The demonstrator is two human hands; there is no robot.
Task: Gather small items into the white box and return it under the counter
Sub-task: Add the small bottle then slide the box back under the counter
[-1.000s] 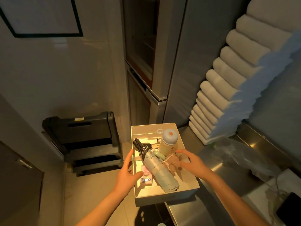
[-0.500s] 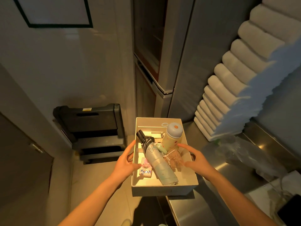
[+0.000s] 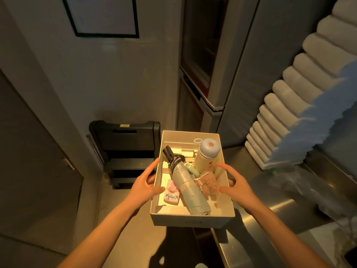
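Now left hand [image 3: 144, 185] and right hand [image 3: 236, 187] grip white box [image 3: 190, 221] side walls; box overhangs counter [image 3: 270, 206] edge.

The shiny stainless steel counter [image 3: 274, 206] runs along the right side. On it stands a tall stack of folded white towels [image 3: 286, 113] and a crumpled clear plastic bag [image 3: 309, 182]. The white rectangular cardboard box [image 3: 191, 221] overhangs its left edge.
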